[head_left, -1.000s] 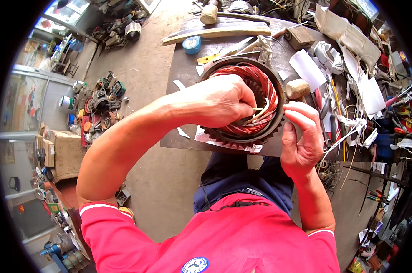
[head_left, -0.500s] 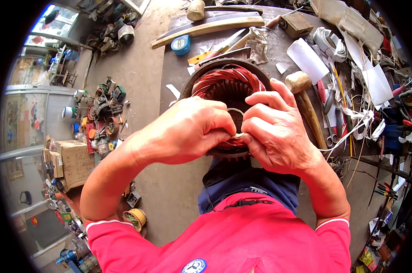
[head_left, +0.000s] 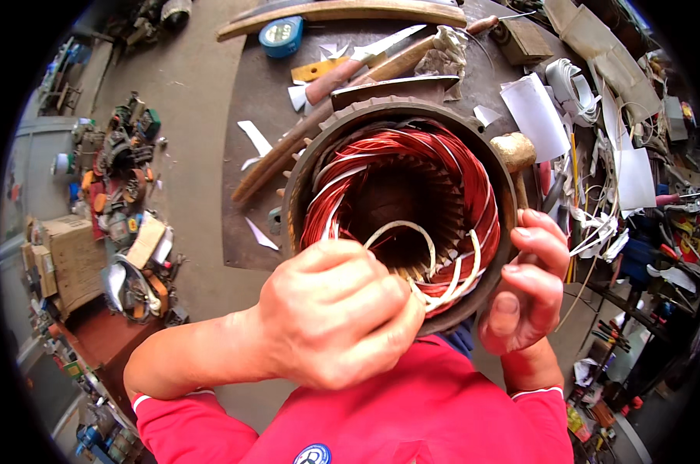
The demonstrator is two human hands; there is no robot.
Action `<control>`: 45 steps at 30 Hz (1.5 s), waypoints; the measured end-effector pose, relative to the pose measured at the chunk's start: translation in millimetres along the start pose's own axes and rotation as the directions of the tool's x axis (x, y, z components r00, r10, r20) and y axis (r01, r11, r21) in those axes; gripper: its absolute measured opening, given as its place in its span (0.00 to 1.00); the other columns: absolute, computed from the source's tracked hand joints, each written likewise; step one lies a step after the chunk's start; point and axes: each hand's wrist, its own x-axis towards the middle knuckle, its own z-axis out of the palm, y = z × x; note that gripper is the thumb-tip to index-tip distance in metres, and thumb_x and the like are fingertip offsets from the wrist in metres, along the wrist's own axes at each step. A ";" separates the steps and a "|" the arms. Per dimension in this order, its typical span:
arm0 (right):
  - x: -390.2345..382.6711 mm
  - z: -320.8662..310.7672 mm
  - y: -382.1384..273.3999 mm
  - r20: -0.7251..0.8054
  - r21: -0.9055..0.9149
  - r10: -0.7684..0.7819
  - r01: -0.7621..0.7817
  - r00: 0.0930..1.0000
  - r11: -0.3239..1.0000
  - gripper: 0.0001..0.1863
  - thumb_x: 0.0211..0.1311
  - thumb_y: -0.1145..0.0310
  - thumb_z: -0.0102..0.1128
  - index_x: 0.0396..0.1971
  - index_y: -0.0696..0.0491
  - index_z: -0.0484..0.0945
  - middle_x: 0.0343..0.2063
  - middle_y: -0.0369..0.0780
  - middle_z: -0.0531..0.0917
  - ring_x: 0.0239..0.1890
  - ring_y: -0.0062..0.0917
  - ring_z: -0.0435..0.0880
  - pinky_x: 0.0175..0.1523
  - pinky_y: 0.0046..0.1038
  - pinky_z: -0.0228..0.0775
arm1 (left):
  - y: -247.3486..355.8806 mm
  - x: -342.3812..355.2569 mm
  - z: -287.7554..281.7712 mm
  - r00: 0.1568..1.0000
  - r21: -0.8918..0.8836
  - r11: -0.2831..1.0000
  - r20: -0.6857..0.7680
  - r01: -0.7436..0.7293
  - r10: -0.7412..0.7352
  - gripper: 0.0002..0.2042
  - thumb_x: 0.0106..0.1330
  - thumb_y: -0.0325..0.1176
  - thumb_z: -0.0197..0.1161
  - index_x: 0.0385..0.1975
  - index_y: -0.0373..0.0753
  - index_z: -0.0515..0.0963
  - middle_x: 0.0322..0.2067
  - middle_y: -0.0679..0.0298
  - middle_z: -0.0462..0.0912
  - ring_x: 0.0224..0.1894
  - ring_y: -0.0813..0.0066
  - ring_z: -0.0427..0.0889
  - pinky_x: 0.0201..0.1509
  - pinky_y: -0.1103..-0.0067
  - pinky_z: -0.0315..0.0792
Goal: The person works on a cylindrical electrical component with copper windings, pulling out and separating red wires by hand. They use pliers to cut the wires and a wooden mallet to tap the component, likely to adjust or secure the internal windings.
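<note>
A round motor stator (head_left: pixel 330 131) with a dark metal housing stands at the near edge of the worktable, its bore facing me. Red copper windings (head_left: pixel 462 182) ring the bore, with white ties across them. Several white sleeved lead wires (head_left: pixel 423 230) loop over the near and right part of the windings and run behind my left hand. My left hand (head_left: pixel 342 317) is closed over the near left rim; its fingertips are hidden, so what they grip cannot be made out. My right hand (head_left: pixel 529 286) is at the right rim, fingers curled but apart, holding nothing visible.
A wooden mallet (head_left: pixel 512 151) lies right of the stator. Beyond it are a knife (head_left: pixel 388 42), a blue tape measure (head_left: pixel 280 36) and a wooden strip (head_left: pixel 342 11). White paper (head_left: pixel 534 116), wire scraps and tools crowd the right side. Motor parts (head_left: pixel 126 209) lie on the floor at left.
My right hand has come away from my left and moved right and down to the rim. My left hand stays closed, lower in view. The stator appears larger, with more windings and leads showing.
</note>
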 end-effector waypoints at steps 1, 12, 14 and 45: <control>-2.5 1.3 -3.2 -0.011 -0.021 0.013 -0.013 1.000 1.000 0.12 0.66 0.62 0.58 0.42 0.53 0.73 0.48 0.50 0.76 0.56 0.46 0.72 0.61 0.46 0.65 | -2.4 -1.9 1.6 1.000 0.015 1.000 -0.014 -0.019 0.019 0.14 0.43 0.27 0.65 0.33 0.37 0.81 0.27 0.69 0.79 0.25 0.76 0.78 0.36 0.79 0.73; -3.7 23.6 -19.8 -0.063 -0.147 0.109 -0.118 0.992 0.982 0.13 0.68 0.52 0.58 0.37 0.44 0.69 0.49 0.43 0.74 0.59 0.42 0.68 0.65 0.44 0.56 | -7.2 -7.1 5.3 0.999 0.053 0.999 -0.047 0.000 0.002 0.11 0.49 0.33 0.65 0.33 0.39 0.81 0.29 0.70 0.80 0.30 0.79 0.79 0.40 0.80 0.73; -5.1 26.1 -19.0 -0.081 -0.147 0.103 -0.114 0.991 0.983 0.13 0.69 0.52 0.57 0.37 0.45 0.68 0.49 0.43 0.74 0.59 0.42 0.68 0.65 0.44 0.56 | -4.4 -3.8 2.4 0.999 0.030 0.999 -0.019 0.042 -0.041 0.12 0.48 0.32 0.64 0.32 0.38 0.81 0.28 0.69 0.79 0.29 0.78 0.79 0.39 0.80 0.73; 29.9 18.8 -24.2 0.142 -0.164 -0.117 0.140 0.983 0.977 0.14 0.63 0.56 0.60 0.26 0.51 0.80 0.30 0.37 0.82 0.47 0.37 0.80 0.71 0.48 0.50 | 7.0 20.9 -27.0 0.979 0.204 0.970 0.126 0.133 -0.161 0.17 0.54 0.22 0.61 0.46 0.29 0.78 0.43 0.50 0.82 0.45 0.54 0.82 0.53 0.66 0.74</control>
